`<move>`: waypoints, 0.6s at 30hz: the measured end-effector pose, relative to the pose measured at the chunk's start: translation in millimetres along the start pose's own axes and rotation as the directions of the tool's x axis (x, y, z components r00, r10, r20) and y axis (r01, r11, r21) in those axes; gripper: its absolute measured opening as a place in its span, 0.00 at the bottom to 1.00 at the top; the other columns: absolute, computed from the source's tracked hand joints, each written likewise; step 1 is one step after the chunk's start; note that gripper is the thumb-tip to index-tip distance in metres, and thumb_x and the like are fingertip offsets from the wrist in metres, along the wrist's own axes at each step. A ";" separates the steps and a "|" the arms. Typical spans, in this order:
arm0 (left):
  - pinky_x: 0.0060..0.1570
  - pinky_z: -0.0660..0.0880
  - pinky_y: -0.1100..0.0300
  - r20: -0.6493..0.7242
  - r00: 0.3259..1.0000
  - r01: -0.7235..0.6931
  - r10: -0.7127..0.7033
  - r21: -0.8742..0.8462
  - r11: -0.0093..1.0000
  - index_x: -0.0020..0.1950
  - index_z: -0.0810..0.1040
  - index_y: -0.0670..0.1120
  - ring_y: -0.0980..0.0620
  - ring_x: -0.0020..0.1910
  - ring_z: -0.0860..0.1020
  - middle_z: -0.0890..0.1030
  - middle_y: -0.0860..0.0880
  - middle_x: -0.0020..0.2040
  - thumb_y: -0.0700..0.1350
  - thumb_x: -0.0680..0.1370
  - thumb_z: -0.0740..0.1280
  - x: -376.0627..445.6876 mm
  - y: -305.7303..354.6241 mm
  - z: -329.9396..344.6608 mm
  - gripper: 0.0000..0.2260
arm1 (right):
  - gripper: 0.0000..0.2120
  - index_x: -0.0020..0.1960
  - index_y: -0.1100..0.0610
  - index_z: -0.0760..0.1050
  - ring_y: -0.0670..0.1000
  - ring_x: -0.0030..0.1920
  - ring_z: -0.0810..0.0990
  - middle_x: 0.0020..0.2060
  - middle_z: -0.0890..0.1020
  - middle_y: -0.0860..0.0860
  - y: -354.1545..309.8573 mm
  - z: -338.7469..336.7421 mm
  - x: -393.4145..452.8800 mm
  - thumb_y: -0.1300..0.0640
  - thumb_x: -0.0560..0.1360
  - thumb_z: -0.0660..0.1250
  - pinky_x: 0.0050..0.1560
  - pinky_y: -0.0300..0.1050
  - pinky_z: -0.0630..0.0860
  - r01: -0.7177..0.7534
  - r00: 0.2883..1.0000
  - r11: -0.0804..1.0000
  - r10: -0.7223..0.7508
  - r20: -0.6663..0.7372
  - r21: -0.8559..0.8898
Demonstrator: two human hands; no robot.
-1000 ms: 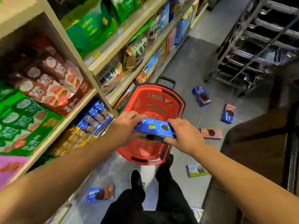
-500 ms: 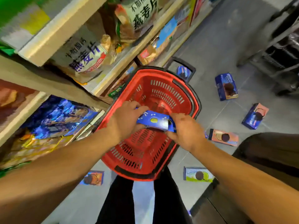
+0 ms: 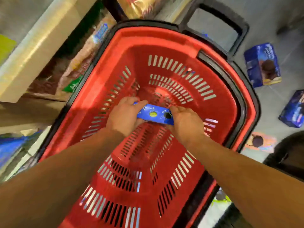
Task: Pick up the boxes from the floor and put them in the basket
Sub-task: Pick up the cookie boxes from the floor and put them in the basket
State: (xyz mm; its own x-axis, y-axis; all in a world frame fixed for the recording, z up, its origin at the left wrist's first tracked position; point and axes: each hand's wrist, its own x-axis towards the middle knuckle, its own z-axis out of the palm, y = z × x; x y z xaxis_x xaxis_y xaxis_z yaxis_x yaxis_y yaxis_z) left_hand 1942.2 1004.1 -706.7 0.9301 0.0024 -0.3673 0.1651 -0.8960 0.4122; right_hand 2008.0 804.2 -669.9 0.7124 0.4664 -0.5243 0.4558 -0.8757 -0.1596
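Observation:
A red plastic basket (image 3: 230,102) with slotted walls and a black rim fills the middle of the view. Deep inside it, a flat blue box (image 3: 155,114) is held at both ends: my left hand (image 3: 122,116) grips its left end and my right hand (image 3: 185,122) its right end. The box hangs near the basket's floor. On the grey floor to the right lie two dark blue boxes (image 3: 262,65) (image 3: 293,110), a pink box (image 3: 260,142) and, lower down, a green-yellow box (image 3: 221,200) partly hidden by the basket.
Store shelves (image 3: 32,51) with snack packets run along the left side, close to the basket. A black handle (image 3: 218,15) sticks out at the basket's far end. A dark shape (image 3: 289,152) sits at the right edge.
Both hands have gone down into the basket with the blue box, and my head has come much closer, so the basket now fills the view.

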 end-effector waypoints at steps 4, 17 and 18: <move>0.58 0.74 0.43 -0.017 1.000 0.019 -0.019 -0.030 0.999 0.65 0.76 0.47 0.37 0.61 0.73 0.76 0.41 0.59 0.43 0.64 0.77 38.8 -23.4 57.7 0.29 | 0.21 0.65 0.55 0.69 0.59 0.58 0.77 0.59 0.78 0.54 7.6 54.8 47.3 0.52 0.74 0.68 0.55 0.50 0.72 -0.101 0.994 0.994 0.103 0.047 -0.044; 0.58 0.69 0.46 -0.110 0.991 -0.058 0.075 0.153 0.986 0.62 0.74 0.45 0.37 0.54 0.72 0.75 0.41 0.53 0.41 0.68 0.70 133.6 -55.0 143.6 0.23 | 0.21 0.68 0.56 0.65 0.61 0.62 0.73 0.62 0.75 0.55 38.4 141.6 132.6 0.58 0.76 0.63 0.60 0.52 0.70 -0.260 0.966 0.966 0.260 -0.005 -0.010; 0.61 0.68 0.46 -0.100 0.992 -0.061 0.077 0.155 0.986 0.64 0.73 0.45 0.37 0.57 0.71 0.75 0.41 0.55 0.42 0.68 0.70 130.5 -52.3 141.3 0.24 | 0.22 0.68 0.56 0.65 0.61 0.62 0.73 0.62 0.75 0.55 40.1 141.2 129.6 0.59 0.75 0.65 0.60 0.52 0.70 -0.275 0.961 0.961 0.275 0.005 -0.006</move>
State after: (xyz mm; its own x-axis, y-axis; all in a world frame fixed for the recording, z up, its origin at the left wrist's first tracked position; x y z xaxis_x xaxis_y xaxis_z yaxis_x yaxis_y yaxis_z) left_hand 2008.6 988.5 -894.1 0.9682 -0.0226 -0.2492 0.0551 -0.9523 0.3002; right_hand 2043.3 811.9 -862.4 0.8075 0.2068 -0.5525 0.2455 -0.9694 -0.0040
